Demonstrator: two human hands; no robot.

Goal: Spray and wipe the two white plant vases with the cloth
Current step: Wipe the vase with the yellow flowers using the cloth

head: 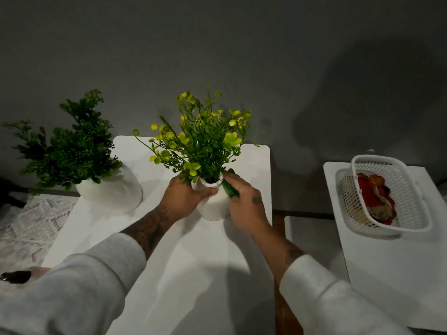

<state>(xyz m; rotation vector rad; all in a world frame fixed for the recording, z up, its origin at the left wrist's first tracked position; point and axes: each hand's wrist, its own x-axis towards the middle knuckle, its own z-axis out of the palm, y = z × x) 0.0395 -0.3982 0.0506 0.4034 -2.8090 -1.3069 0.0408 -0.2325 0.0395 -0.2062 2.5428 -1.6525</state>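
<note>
The left hand [186, 197] is gripping the near vase [212, 204] at its neck, steadying it mid-table [193, 274], while the right hand [244, 201] is pressing a green cloth [231, 191] against its shoulder to wipe. The second vase [113, 192] is standing to its left.

Dim room, glaring white table [217, 274], soft shadows, wide-angle edge distortion
</note>
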